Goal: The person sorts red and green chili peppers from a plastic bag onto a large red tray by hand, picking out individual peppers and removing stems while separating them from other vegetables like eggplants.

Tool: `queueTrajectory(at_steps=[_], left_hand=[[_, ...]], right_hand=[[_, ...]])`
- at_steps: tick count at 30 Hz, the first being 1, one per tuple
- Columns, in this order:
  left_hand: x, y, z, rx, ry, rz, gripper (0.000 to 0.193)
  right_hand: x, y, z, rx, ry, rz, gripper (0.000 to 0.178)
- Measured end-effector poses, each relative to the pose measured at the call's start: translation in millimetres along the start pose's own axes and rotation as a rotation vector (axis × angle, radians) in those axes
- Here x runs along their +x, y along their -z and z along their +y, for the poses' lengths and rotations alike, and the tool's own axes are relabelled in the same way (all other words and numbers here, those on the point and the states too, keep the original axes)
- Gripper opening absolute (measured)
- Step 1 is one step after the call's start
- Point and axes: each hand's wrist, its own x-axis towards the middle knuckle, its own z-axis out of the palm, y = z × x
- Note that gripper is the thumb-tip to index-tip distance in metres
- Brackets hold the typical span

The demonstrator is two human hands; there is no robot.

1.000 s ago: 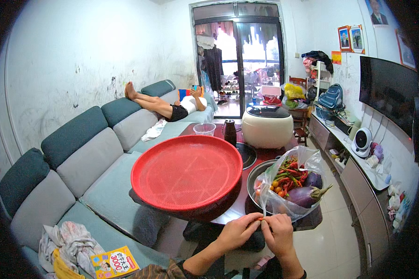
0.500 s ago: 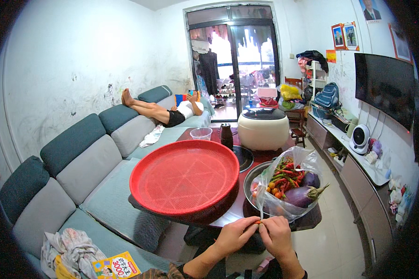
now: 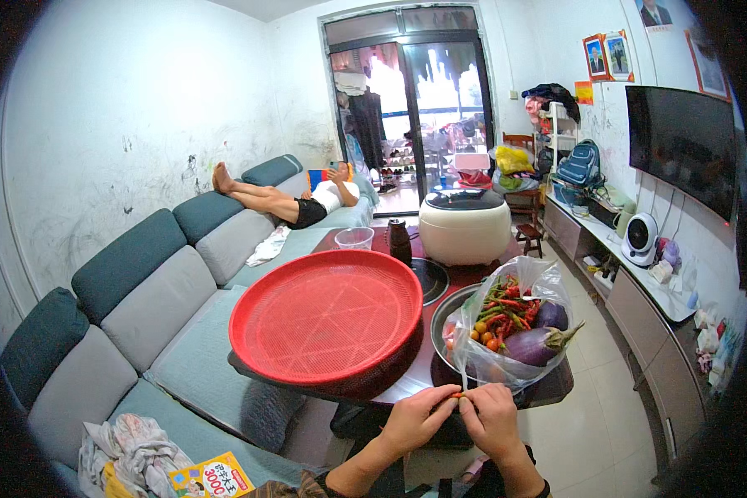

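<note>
My left hand (image 3: 415, 419) and my right hand (image 3: 490, 419) meet at the table's near edge, fingertips pinched together. Between them shows a small orange-red piece that looks like a chili pepper (image 3: 457, 395), mostly covered by the fingers. Just beyond my hands, a clear plastic bag (image 3: 529, 383) sits open in a metal basin (image 3: 441, 325). Inside it lie red and green chili peppers (image 3: 506, 311), small orange tomatoes (image 3: 487, 339) and purple eggplants (image 3: 533, 346). A twisted strip of the bag hangs down toward my fingers.
A wide red mesh basket (image 3: 328, 315) fills the table's left side. Behind stand a clear plastic bowl (image 3: 354, 238), a dark bottle (image 3: 399, 241) and a large cream appliance (image 3: 465, 231). A person (image 3: 299, 203) lies on the sofa (image 3: 174, 332).
The view has shifted slightly. Both hands stay together at the same spot, still pinching the small red piece, with only slight finger movement.
</note>
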Motion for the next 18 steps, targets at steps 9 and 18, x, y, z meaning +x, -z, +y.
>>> queueTrajectory(at_steps=[9,18], left_hand=[[-1.5,-1.1,-3.5,0.000,-0.009,-0.006,0.028],[-1.2,1.0,3.2,0.003,-0.017,-0.028,0.027]], right_hand=[[-1.1,1.4,1.2,0.051,-0.002,0.012,0.011],[-0.1,6.3,1.6,0.124,-0.018,-0.017,0.011]])
